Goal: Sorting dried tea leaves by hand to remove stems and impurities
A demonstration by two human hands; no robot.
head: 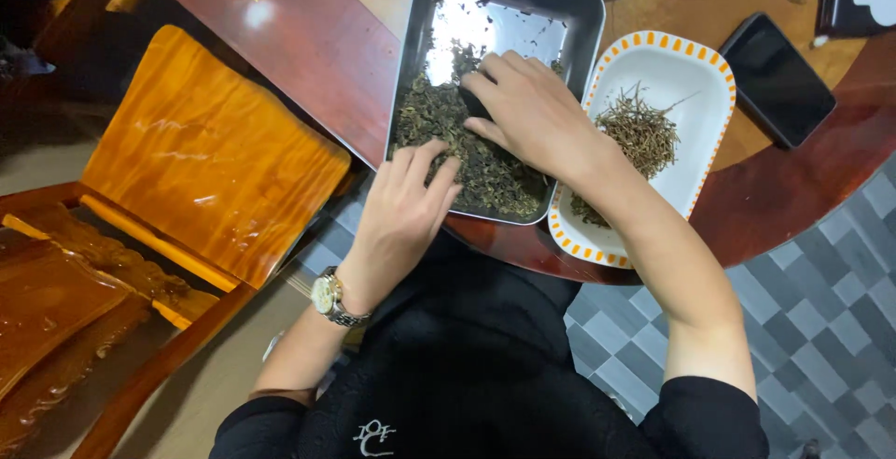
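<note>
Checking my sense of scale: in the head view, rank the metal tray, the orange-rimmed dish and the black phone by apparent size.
1. Metal tray, largest.
2. Orange-rimmed dish, slightly smaller, partly hidden by the right arm.
3. Black phone, clearly smallest.

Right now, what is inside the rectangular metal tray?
The rectangular metal tray holds dark dried leaves at its near end; the far end is bare. Left hand and right hand cover some leaves.

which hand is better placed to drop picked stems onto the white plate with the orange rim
Right. The right hand sifts leaves in the metal tray beside the plate with its stem pile. The left hand rests at the tray's near edge, farther away.
</note>
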